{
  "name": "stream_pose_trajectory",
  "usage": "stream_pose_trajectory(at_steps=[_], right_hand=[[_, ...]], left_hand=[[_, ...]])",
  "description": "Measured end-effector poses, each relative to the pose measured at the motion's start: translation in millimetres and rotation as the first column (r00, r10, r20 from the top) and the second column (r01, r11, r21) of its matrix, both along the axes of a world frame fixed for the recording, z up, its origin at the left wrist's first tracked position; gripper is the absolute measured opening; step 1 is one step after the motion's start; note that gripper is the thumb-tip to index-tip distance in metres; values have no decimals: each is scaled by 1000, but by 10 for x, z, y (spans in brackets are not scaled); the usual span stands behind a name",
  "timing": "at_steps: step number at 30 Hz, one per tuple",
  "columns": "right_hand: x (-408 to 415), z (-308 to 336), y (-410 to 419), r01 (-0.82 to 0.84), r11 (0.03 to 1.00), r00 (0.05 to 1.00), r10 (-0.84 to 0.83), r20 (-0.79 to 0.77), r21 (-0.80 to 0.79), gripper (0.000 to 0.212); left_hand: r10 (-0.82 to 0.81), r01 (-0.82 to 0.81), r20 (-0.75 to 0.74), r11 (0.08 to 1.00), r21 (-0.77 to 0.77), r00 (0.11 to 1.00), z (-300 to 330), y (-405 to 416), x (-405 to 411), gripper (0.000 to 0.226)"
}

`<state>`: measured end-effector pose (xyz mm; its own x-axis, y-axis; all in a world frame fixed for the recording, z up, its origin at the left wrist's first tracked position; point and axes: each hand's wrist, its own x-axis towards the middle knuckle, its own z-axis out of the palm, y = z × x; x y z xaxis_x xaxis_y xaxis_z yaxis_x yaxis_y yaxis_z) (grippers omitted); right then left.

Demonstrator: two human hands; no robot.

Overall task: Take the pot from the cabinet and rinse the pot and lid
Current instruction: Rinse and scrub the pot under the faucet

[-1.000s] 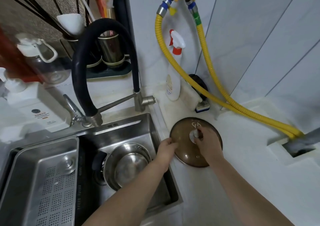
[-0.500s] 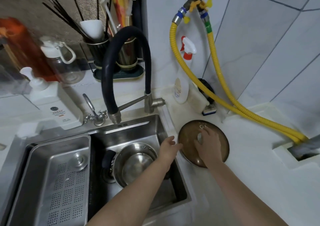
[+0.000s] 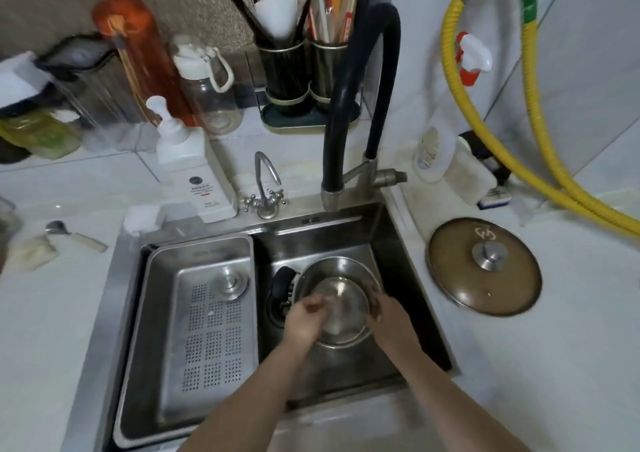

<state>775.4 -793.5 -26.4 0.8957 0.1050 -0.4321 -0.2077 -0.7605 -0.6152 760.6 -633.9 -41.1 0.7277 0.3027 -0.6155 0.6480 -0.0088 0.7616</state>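
A steel pot [image 3: 337, 280] with a black side handle sits in the right basin of the sink [image 3: 408, 278], below the black hose faucet [image 3: 360, 105]. My left hand [image 3: 304, 320] grips the pot's near left rim. My right hand [image 3: 388, 316] holds the right rim, fingers curled over the edge. Both hands are blurred. The brown glass lid [image 3: 485, 268] with a steel knob lies flat on the white counter right of the sink, touched by neither hand. No water runs from the faucet.
A perforated steel tray [image 3: 204, 313] fills the left basin. A small tap [image 3: 265, 188], a soap dispenser [image 3: 194, 171], bottles and utensil holders [image 3: 301, 70] stand behind the sink. Yellow hoses [image 3: 540, 132] and a spray bottle [image 3: 440, 132] are at the back right.
My right hand let go of the lid's knob and moved left into the sink. Both hands now hold the pot's rim. The lid stays on the counter. The view shifted left.
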Motion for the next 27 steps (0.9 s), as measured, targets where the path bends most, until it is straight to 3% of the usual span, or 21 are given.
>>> stream_pose_trajectory(at_steps=[3,6,9,12,17,23,27], right_hand=[[-143,-285,94,102,995,983,-103,-149,-12,37],[-207,-527,164,157,986,971,-164,-175,-51,31],[-189,-607,248,235,971,959,-240,-151,-48,30],[-117,-639,329,276,957,948,-287,-141,-92,36],[-42,-756,372,346,934,925,-356,-131,-95,46],[-35,-812,399,357,926,929,-366,-61,-121,47],[-47,-726,451,361,926,927,-370,-64,-113,53]], left_hand=[[46,-43,-66,998,42,997,-250,204,-128,19],[36,-30,-91,997,66,995,-422,268,-157,13],[-7,17,-125,996,83,992,-650,267,-109,44],[-43,58,-138,993,106,990,-756,237,-20,56],[-23,45,-151,988,147,988,-831,288,82,48],[39,-33,-78,997,75,996,-812,330,68,38],[43,-41,-59,998,42,997,-659,411,164,52]])
